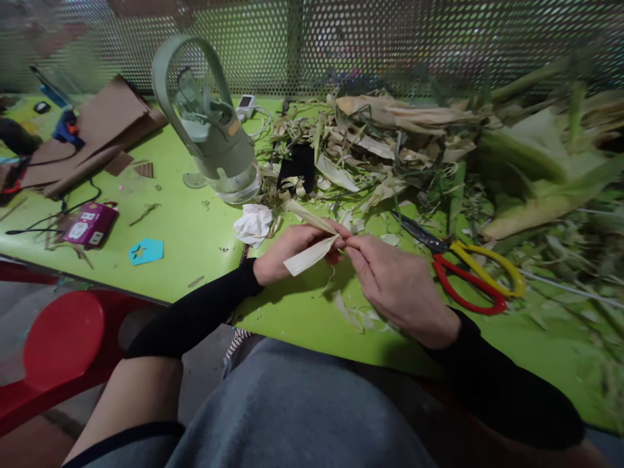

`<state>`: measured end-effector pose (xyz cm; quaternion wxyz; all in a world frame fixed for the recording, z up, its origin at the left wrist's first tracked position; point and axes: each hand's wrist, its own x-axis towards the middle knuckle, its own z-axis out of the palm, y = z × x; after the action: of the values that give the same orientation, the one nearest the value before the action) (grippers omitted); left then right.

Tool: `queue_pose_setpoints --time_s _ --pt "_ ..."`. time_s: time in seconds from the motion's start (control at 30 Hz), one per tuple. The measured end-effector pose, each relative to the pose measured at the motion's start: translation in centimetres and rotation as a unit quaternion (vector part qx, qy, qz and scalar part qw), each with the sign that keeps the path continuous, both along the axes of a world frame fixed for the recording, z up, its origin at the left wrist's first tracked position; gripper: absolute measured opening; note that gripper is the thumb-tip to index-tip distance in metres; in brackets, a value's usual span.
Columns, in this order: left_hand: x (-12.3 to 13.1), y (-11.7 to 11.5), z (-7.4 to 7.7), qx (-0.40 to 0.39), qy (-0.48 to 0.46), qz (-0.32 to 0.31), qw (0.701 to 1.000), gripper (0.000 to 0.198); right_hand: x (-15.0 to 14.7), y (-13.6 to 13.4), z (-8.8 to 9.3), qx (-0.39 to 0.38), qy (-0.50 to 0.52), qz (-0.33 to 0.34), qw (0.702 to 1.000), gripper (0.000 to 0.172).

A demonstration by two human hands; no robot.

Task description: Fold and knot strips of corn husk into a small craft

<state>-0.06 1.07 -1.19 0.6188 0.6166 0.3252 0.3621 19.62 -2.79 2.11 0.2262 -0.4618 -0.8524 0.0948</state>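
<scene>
Pale strips of corn husk (pixel 312 255) are pinched together at one end between my two hands, over the front part of the green table. My left hand (pixel 288 250) is closed around the strips, its fingertips partly hidden behind them. From the right, my right hand (pixel 397 283) meets it, with thumb and forefinger pressed on the gathered end. Scissors (pixel 441 246) with one red and one yellow handle lie just beyond my right hand. A crumpled white tissue (pixel 253 225) rests beside my left hand, and thin husk scraps (pixel 348 312) lie below the fingers.
A clear bottle with a grey-green lid (pixel 219 143) stands behind the tissue. Dried husks (pixel 390 120) and green husks (pixel 536 175) heap up at the back right, partly over a black phone (pixel 298 166). Left are a purple box (pixel 91 224), cardboard (pixel 92 140) and a red stool (pixel 63 338).
</scene>
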Motion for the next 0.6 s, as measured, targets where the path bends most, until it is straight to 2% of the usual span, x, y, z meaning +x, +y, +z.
queue_pose_setpoints --time_s 0.13,0.27,0.4,0.6 --pt "0.1 -0.4 0.4 -0.041 -0.058 -0.003 0.997 0.051 0.4 -0.3 1.4 -0.035 0.017 0.027 0.999 0.035" --pt "-0.2 -0.6 1.1 -0.045 -0.068 -0.011 0.997 0.050 0.8 -0.2 1.9 -0.062 0.037 0.062 0.995 0.034" --pt "-0.1 -0.3 1.1 -0.035 -0.053 -0.011 0.998 0.047 0.5 0.0 0.8 -0.047 0.048 0.039 0.997 0.035" --pt "0.0 0.5 0.2 -0.097 -0.078 0.027 0.992 0.046 0.0 0.6 -0.7 0.014 0.063 0.003 0.998 0.032"
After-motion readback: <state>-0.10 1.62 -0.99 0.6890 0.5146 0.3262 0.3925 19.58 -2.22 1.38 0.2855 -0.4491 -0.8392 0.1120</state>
